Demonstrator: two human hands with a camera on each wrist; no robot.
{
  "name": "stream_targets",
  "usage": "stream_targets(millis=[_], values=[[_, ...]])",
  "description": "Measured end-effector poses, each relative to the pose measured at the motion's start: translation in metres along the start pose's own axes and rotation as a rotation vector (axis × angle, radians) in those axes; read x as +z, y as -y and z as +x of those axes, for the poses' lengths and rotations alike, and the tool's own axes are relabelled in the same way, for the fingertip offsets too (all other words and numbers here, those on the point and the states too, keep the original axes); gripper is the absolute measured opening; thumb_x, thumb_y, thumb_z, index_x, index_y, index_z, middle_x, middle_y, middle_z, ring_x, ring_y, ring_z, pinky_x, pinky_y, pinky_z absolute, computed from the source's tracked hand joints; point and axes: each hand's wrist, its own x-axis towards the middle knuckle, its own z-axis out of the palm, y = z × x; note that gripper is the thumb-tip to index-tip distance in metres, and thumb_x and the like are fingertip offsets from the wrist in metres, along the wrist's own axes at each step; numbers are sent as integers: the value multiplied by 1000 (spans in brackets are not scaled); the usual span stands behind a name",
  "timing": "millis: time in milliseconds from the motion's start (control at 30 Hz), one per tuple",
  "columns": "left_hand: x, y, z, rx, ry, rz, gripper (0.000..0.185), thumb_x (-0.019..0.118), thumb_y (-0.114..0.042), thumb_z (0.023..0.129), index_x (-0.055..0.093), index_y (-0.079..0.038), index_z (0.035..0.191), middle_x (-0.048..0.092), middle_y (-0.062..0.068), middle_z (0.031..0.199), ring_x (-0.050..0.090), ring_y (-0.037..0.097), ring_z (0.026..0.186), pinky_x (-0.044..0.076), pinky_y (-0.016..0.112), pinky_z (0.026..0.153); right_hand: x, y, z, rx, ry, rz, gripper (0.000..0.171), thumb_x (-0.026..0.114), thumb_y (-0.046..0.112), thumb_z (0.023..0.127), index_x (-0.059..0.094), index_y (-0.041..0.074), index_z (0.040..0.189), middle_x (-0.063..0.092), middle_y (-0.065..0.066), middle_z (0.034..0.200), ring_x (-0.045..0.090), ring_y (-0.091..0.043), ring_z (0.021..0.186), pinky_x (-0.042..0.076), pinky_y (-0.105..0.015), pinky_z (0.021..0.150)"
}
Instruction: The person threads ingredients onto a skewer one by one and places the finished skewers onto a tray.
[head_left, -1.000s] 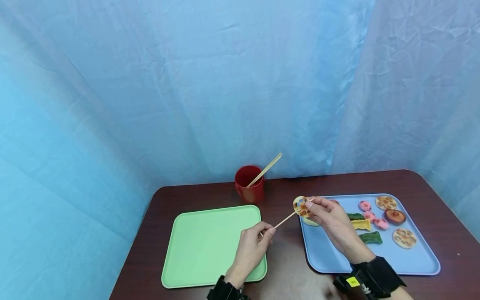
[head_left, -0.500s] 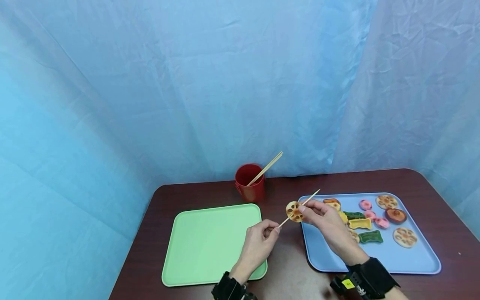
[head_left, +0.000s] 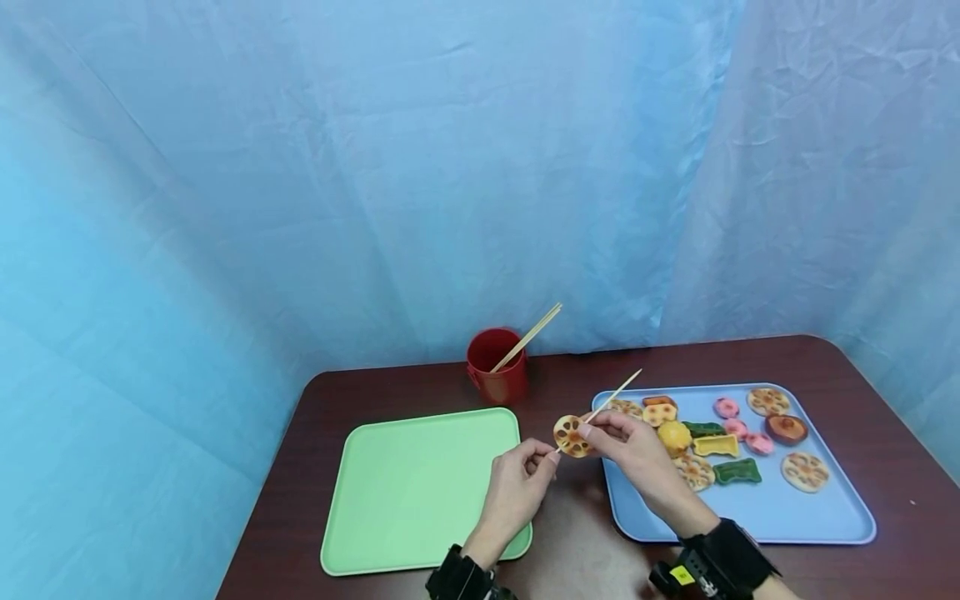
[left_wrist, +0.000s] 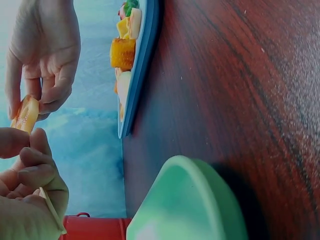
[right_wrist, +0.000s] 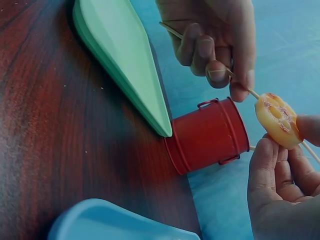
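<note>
My left hand (head_left: 513, 492) pinches a thin wooden skewer (head_left: 621, 388) near its lower end, by the right side of the green tray. Threaded on that skewer is a toy lotus root slice (head_left: 571, 437), round, yellowish and full of holes. Thumb and fingers of my right hand (head_left: 637, 462) pinch the slice, close to the left fingertips. Beyond the slice the skewer's bare tip points up and to the right. In the right wrist view the slice (right_wrist: 277, 121) shows tilted on the skewer, and the skewer's other end sticks out behind my left hand (right_wrist: 212, 42).
A green tray (head_left: 420, 492) lies at the left. The blue tray (head_left: 795, 518) at the right bears toy foods: lotus slices (head_left: 806, 472), pink pieces, green pieces, a mushroom-like cap (head_left: 787, 429) and corn (head_left: 674, 438). Behind stands a red bucket (head_left: 498, 385) with skewers (head_left: 532, 335).
The lotus root slice has slid down the skewer, to the left and toward my left hand, with my right hand holding it. More of the skewer's tip now shows beyond it.
</note>
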Motion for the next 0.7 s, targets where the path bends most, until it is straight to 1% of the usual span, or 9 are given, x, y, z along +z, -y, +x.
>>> stream_targets(millis=[300, 367, 467, 533, 600, 667, 700], values=[[0, 1, -1, 1, 8, -20, 15, 69, -17, 98, 73, -9, 87, 66, -6, 68, 52, 1, 55, 40, 18, 52, 5, -3, 0, -14, 17, -66, 35, 72, 33, 98, 66, 0, 107, 70, -9, 100, 67, -19, 92, 57, -40, 85], [0, 2, -1, -1, 7, -23, 16, 69, -18, 99, 73, -8, 87, 67, -5, 68, 52, 1, 54, 39, 18, 52, 3, -3, 1, -22, 12, -89, 37, 70, 35, 100, 67, 0, 112, 70, -9, 103, 67, -19, 92, 57, -41, 86], [-1, 4, -1, -8, -2, -34, 15, 69, -18, 98, 73, -9, 86, 68, -2, 68, 51, 1, 53, 38, 17, 52, -5, -2, 3, -44, 16, -108, 44, 65, 38, 103, 65, -2, 121, 69, -14, 111, 68, -24, 98, 57, -44, 91], [-1, 4, -1, -13, -10, -44, 15, 69, -18, 98, 73, -10, 86, 68, -2, 68, 50, 1, 52, 38, 17, 51, -15, -2, 5, -80, 12, -123, 47, 60, 38, 106, 64, -5, 126, 68, -18, 115, 68, -27, 101, 57, -42, 91], [-2, 4, -1, -19, -16, -51, 15, 69, -18, 98, 72, -10, 86, 68, -2, 68, 50, 2, 51, 38, 17, 49, -26, -2, 8, -138, 14, -164, 47, 56, 35, 108, 64, -7, 126, 68, -23, 115, 69, -30, 101, 58, -41, 90], [-3, 4, -1, -21, -20, -58, 15, 69, -18, 98, 72, -9, 86, 67, -2, 68, 49, 2, 50, 37, 17, 48, -37, -1, 11, -187, -18, -263, 45, 56, 35, 108, 66, -6, 124, 70, -21, 112, 70, -29, 99, 58, -36, 85], [-4, 4, -1, -21, -20, -60, 15, 69, -18, 98, 72, -9, 86, 67, -3, 68, 49, 2, 50, 37, 17, 48, -42, -1, 12, -229, -40, -328, 41, 56, 32, 108, 68, -5, 122, 72, -19, 109, 70, -27, 96, 58, -34, 81]])
